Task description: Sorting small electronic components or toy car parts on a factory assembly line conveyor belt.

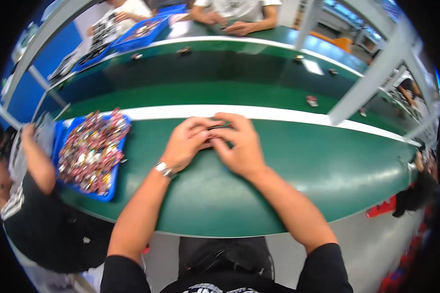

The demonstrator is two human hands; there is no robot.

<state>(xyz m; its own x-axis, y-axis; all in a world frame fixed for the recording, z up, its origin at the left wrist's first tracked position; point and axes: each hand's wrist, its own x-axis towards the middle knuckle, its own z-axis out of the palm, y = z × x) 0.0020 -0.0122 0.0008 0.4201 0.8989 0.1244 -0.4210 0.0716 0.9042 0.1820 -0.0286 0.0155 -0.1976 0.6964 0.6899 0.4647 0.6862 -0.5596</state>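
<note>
My left hand (185, 143), with a silver wristwatch (164, 169) on its wrist, meets my right hand (240, 145) over the green tabletop (205, 205). Both have their fingers bent and closed around a small dark piece (217, 127). Most of that piece is covered by the fingertips, so its kind does not show. Left of my hands sits a blue tray (97, 196), heaped with small shiny parts (90, 151) in reddish, silver and yellowish tones.
Beyond a white rail (274, 113) runs a green conveyor belt (220, 93) carrying a few small parts, one a reddish piece (312, 100). A grey metal post (362, 83) rises at right. People work opposite and at both sides; another blue tray (141, 36) lies across.
</note>
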